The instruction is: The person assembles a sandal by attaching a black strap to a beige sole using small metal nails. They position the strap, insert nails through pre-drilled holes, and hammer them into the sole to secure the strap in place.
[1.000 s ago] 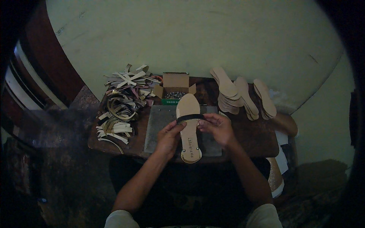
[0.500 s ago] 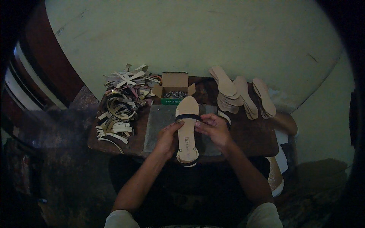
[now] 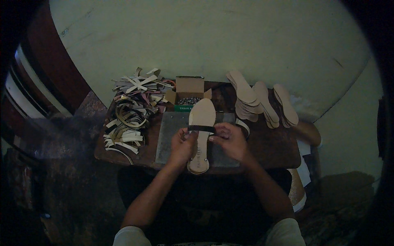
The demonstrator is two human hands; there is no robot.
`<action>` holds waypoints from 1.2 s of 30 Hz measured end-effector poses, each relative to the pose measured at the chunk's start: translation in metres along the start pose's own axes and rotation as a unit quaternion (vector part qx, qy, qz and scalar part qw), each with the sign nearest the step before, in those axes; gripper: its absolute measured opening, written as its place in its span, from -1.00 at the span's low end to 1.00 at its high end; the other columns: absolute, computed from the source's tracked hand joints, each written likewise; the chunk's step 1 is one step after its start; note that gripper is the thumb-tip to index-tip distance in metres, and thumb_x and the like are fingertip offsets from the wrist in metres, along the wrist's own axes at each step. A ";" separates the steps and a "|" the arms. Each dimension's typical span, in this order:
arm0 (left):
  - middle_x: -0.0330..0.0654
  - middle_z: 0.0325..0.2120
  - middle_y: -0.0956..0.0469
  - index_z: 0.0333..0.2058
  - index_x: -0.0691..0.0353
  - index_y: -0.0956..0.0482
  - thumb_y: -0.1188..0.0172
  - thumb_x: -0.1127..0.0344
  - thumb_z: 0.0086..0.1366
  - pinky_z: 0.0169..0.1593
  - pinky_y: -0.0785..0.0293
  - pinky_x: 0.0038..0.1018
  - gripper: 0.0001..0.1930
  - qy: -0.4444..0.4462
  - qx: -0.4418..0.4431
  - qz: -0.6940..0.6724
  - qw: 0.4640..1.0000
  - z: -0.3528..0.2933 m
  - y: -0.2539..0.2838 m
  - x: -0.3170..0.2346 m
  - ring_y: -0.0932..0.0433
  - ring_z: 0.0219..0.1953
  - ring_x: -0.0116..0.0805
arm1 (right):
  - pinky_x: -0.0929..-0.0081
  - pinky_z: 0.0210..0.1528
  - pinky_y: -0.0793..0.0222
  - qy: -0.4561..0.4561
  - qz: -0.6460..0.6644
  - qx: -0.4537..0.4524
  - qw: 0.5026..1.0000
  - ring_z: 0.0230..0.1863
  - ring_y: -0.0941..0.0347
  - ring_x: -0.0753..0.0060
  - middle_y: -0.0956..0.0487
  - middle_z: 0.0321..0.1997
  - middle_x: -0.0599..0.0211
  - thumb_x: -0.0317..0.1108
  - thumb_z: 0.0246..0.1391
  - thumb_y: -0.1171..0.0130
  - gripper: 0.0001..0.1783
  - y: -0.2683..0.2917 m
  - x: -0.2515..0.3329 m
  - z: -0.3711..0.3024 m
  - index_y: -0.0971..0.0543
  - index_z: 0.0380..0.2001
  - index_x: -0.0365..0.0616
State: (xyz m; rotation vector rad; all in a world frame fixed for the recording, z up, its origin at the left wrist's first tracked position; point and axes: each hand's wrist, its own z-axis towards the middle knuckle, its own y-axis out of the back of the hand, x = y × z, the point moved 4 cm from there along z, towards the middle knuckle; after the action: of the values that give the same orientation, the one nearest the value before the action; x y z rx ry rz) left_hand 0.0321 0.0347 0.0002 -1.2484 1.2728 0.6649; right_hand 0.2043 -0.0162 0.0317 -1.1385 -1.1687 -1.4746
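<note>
A tan sandal sole (image 3: 202,112) with a dark strap (image 3: 201,128) across its front half is held between my two hands, toe end pointing away from me. My left hand (image 3: 182,144) grips the sole's left edge by the strap, its thumb lying on top. On the other side my right hand (image 3: 230,141) pinches the strap's right end, with the thumb on the near side. Small metal studs show near the heel. Beneath the sandal lies a grey slab (image 3: 169,131), which it partly covers.
Heaped leather strips (image 3: 127,117) fill the wooden table's (image 3: 273,145) left side. Behind the slab stands an open cardboard box (image 3: 190,85) of small shiny metal pieces. Several stacks of tan insoles (image 3: 246,92) lie at the back right. A pale curved strip (image 3: 243,127) rests beside my right hand.
The sandal has tilted and shifted slightly up and left. The dark band seen at its heel before is out of sight. My left thumb has moved further over the sole.
</note>
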 end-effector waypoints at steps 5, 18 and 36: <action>-0.18 -0.31 -0.60 -0.13 0.26 -0.47 -0.17 0.31 0.33 -0.23 -0.51 -0.48 -0.79 0.008 0.022 -0.002 1.000 0.002 0.003 -0.011 -0.58 -0.31 -0.45 | 0.52 -0.21 -0.50 -0.038 0.073 0.007 0.997 -0.20 -0.55 0.47 -0.59 -0.13 0.17 -0.60 0.06 -0.23 -0.61 0.005 0.012 -0.002 -0.47 -0.01 -0.27; -0.17 -0.37 -0.60 -0.16 0.30 -0.47 -0.17 0.31 0.34 -0.35 -0.49 -0.51 -0.80 0.039 0.019 0.028 0.999 -0.001 0.002 -0.008 -0.56 -0.41 -0.47 | 0.53 -0.08 -0.48 -0.050 -0.057 0.084 0.994 -0.14 -0.57 0.50 -0.65 -0.18 0.17 -0.57 0.04 -0.28 -0.64 0.006 0.024 -0.006 -0.55 -0.04 -0.29; -0.18 -0.42 -0.60 -0.20 0.33 -0.45 -0.26 0.27 0.28 -0.41 -0.47 -0.55 -0.74 -0.018 -0.002 0.037 0.999 -0.005 -0.006 -0.018 -0.55 -0.46 -0.50 | 0.49 -0.09 -0.48 0.031 -0.009 -0.004 0.999 -0.14 -0.56 0.47 -0.60 -0.14 0.22 -0.53 0.00 -0.33 -0.64 0.000 0.015 -0.003 -0.53 -0.10 -0.23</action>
State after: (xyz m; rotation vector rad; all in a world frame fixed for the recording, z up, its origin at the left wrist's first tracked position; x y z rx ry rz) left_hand 0.0314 0.0328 0.0197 -1.1921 1.2935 0.7405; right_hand 0.2011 -0.0211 0.0463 -1.0832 -1.1344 -1.5175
